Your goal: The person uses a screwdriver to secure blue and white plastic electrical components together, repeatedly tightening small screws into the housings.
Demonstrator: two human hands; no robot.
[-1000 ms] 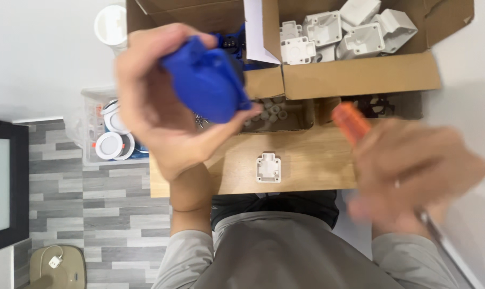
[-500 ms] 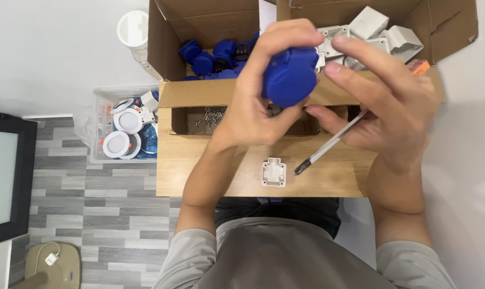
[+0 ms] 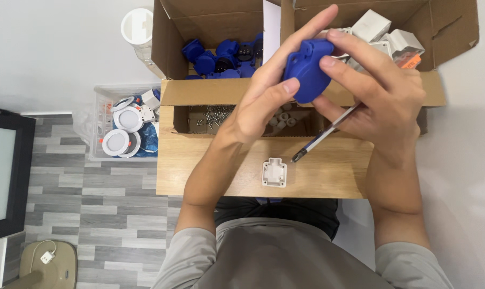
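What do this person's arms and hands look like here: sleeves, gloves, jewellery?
Both hands are bare, no gloves: the left hand and the right hand. Both forearms are uncovered to above the elbow. Short grey sleeves of a T-shirt end at the upper arms. No watch or wristband shows; a ring cannot be told.

Tabletop (image 3: 210,166): small, rectangular, light wood grain, set against a white wall.

On it:
- One small white square plastic part (image 3: 274,173) with rounded corner lugs, lying alone near the front edge.
- One shallow open cardboard tray (image 3: 199,93) across the middle, holding loose metal screws (image 3: 213,113) on the left and pale cylindrical pieces (image 3: 283,115) on the right.
- One open cardboard box (image 3: 165,37) at the rear left, holding blue plastic housings (image 3: 221,56).
- One open cardboard box (image 3: 456,27) at the rear right, holding white plastic housings (image 3: 379,29).
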